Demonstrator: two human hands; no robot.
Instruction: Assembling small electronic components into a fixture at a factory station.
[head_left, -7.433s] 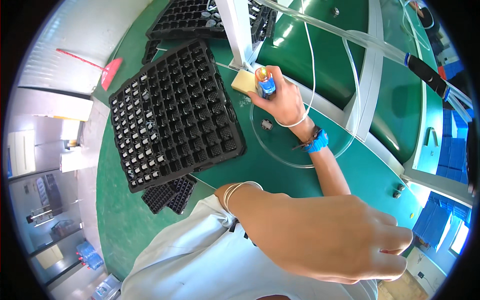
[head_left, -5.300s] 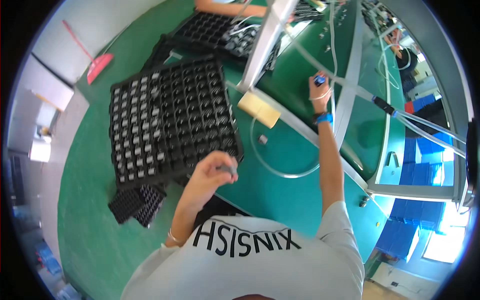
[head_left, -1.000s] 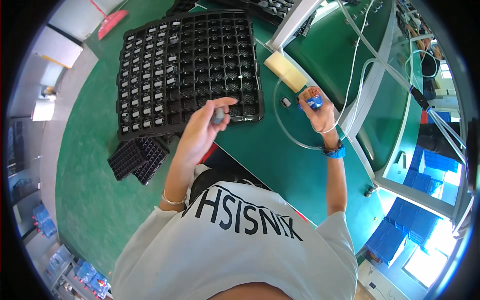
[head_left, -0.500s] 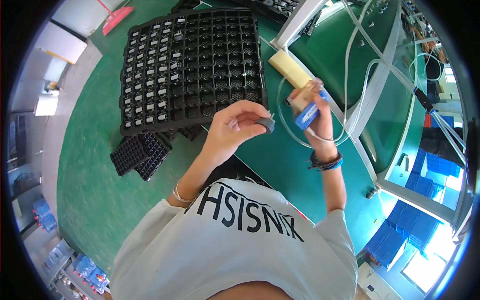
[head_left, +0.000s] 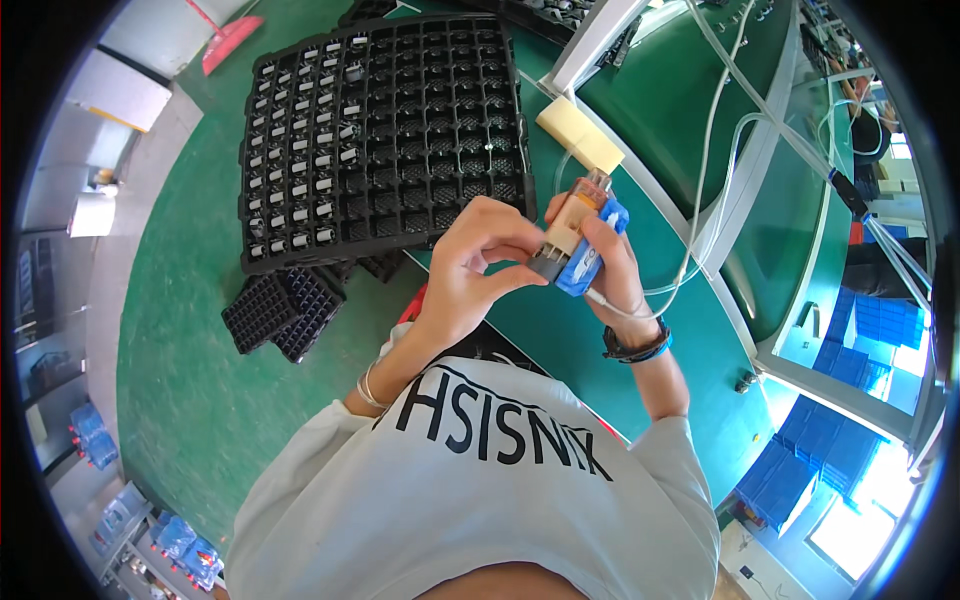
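Note:
My left hand (head_left: 470,265) pinches a small dark grey round part (head_left: 546,265) between thumb and fingertips. In my right hand (head_left: 617,268) is a hand-held tool (head_left: 567,232) with a tan body, a clear orange end and a blue wrapped side; a pale thin tube or cable trails from it. The tool's lower end meets the grey part, where thin metal pins show between them. Whether the pins sit inside the tool, I cannot tell. To the left lies a large black compartment tray (head_left: 437,243), its left columns filled with small silver-and-dark parts.
A yellow block (head_left: 580,137) lies on the green table (head_left: 560,350) beyond my right hand. Pale cables (head_left: 705,190) loop at the right near a white metal frame (head_left: 765,165). Smaller black trays (head_left: 262,312) lie below the big one. Blue crates (head_left: 775,485) stand at lower right.
My right hand has brought the tool down and left toward my left hand. The tool and the grey part, apart before, now meet.

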